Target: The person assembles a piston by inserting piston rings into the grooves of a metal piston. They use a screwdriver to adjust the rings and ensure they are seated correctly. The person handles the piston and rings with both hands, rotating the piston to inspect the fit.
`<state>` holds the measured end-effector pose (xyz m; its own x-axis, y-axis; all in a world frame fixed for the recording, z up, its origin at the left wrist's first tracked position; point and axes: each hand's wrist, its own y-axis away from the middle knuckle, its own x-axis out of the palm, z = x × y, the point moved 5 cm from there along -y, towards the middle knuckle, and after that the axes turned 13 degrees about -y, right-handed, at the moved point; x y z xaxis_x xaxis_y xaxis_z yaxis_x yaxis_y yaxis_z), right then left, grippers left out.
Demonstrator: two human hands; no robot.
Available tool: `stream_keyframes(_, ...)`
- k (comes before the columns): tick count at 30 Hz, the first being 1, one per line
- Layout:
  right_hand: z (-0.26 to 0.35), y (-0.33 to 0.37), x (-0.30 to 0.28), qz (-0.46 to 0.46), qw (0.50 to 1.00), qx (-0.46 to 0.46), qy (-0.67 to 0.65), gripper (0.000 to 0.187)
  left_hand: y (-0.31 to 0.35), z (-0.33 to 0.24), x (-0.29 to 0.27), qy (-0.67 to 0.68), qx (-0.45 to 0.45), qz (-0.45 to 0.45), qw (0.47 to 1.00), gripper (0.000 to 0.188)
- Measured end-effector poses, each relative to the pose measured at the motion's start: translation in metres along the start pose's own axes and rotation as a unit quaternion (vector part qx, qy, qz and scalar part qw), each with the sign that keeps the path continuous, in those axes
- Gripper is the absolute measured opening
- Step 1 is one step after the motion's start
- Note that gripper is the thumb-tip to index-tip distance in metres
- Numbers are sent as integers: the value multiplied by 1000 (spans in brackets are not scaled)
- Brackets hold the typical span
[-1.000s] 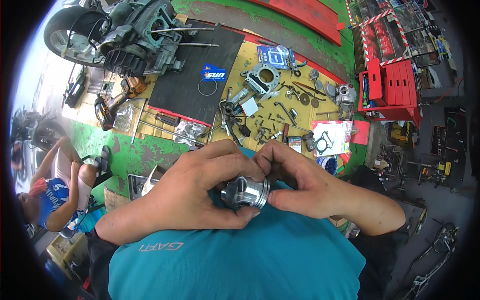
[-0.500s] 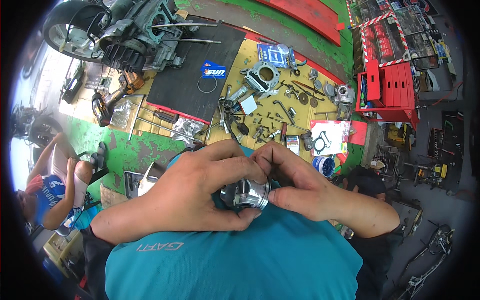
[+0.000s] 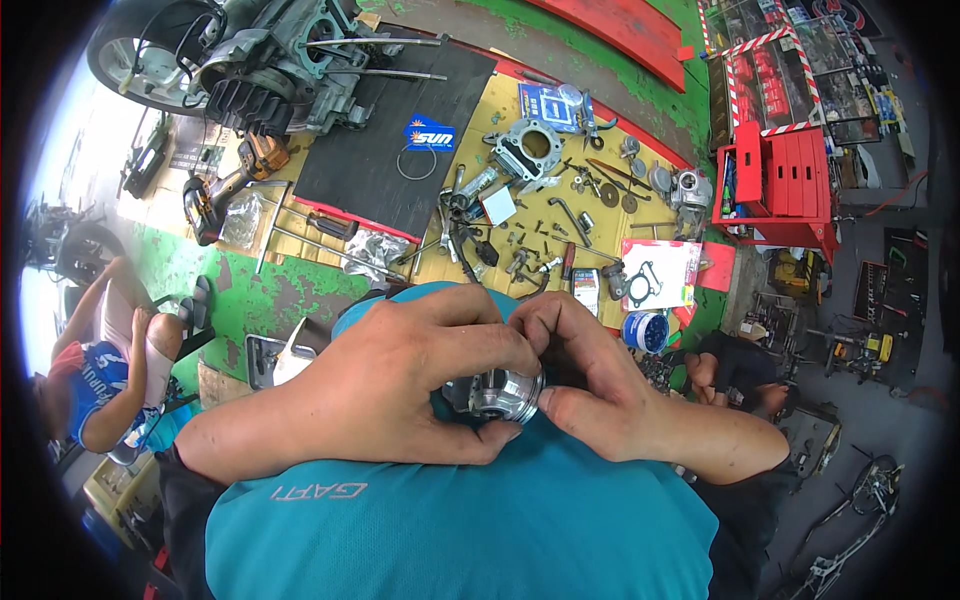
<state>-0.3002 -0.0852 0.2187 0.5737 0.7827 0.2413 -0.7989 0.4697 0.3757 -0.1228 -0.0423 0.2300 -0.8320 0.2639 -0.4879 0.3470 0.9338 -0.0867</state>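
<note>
In front of my chest I hold a shiny metal piston [image 3: 508,395], tilted on its side, with ring grooves around its right end. My left hand [image 3: 430,365] is wrapped about it, index finger along the top and thumb underneath. The thumb and bent fingers of my right hand [image 3: 590,375] press on the grooved end from the right. Whether a ring sits between those fingertips is hidden. Beyond my hands, a grey cylinder block [image 3: 525,148] lies on the cardboard [image 3: 500,100]. A thin ring [image 3: 415,163] rests on the black mat [image 3: 375,150].
An engine [image 3: 290,70] with two long studs stands far left, near a cordless drill [image 3: 235,185]. Bolts, gears and a gasket sheet [image 3: 658,275] cover the cardboard. A red tool chest [image 3: 775,185] is right. One person [image 3: 105,370] sits left; another [image 3: 735,370] is behind my right arm.
The piston has turned slightly in my hands, and my right fingers have shifted a little along its rim. At right, more of the other person's arms shows.
</note>
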Motion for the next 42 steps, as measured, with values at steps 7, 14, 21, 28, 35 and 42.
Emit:
stream_keyframes(7,-8,4,-3,15,999,44,-13,44,-2,1,1,1,-7,31,999,43)
stream_keyframes(14,-11,5,-4,18,999,40,-1,44,-4,1,3,18,-6,52,998,42)
stream_keyframes(21,-11,5,-5,16,999,42,-15,42,-7,1,2,15,-3,64,998,42)
stream_keyframes(28,-16,4,-6,-1,997,50,-57,43,-7,4,3,17,2,66,998,42)
stream_keyframes(35,-14,3,-8,-1,997,49,-60,43,-10,7,3,34,7,54,998,42)
stream_keyframes(42,-14,-2,-19,3,999,0,-46,33,-10,19,1,105,-36,47,993,50)
